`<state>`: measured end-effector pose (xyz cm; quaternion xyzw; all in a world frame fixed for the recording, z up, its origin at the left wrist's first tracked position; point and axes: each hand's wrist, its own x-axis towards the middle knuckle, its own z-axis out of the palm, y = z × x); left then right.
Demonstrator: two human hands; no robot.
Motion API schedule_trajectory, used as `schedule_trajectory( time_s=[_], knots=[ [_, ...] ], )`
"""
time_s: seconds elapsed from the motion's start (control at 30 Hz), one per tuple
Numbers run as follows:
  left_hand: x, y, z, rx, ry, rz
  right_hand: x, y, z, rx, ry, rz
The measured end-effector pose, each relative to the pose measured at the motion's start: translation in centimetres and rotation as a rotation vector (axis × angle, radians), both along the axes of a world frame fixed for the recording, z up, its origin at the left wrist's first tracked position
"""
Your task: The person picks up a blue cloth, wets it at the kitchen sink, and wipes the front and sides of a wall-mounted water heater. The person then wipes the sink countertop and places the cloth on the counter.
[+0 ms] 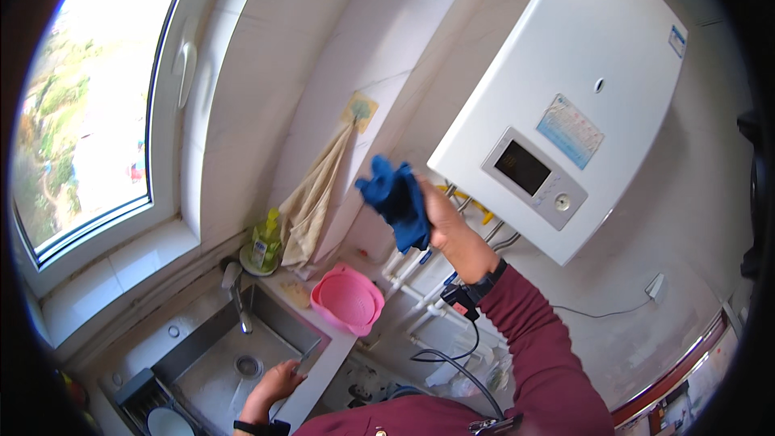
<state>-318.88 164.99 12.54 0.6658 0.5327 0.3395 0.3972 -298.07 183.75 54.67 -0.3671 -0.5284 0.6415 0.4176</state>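
Note:
My right hand [441, 215] is raised just below the left corner of a white wall-mounted water heater [581, 72], gripping a crumpled blue cloth [396, 203]. Down at the sink's right edge, my left hand [280, 380] has its fingers bent over the rim; a thin greyish item [310, 352] shows at its fingertips, and whether it is gripped is unclear. The stainless steel sink [212, 369] has a faucet [238, 297] at its back. A beige towel [318, 206] hangs on a wall hook behind the blue cloth.
A pink plastic colander [347, 301] stands on the counter beside the sink. A green soap bottle [265, 245] rests on a small dish. White pipes [412, 290] and a black cable [466, 369] lie below the heater. A window [91, 121] is at left, and a dark drying rack [145, 399] sits in the sink.

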Motion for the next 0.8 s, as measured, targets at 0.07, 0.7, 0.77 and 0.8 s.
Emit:
schedule_trajectory(
  time_s=[0.07, 0.7, 0.77, 0.8],
  knots=[
    [-0.1, -0.7, 0.3, -0.039, 0.002, 0.002, 0.0, -1.4, -0.8, -0.054, 0.284, 0.150],
    [3.9, -0.1, 1.5, -0.154, 0.020, -0.063, 7.2, -3.2, 8.3, 1.058, -0.105, -0.748],
    [4.3, 0.3, 1.2, -0.168, 0.032, -0.075, 7.5, -2.4, 13.2, 1.500, -0.381, -0.909],
    [4.4, 0.5, 1.1, -0.172, 0.051, -0.093, 7.5, -1.7, 15.6, 1.879, -0.481, -0.891]
  ],
)
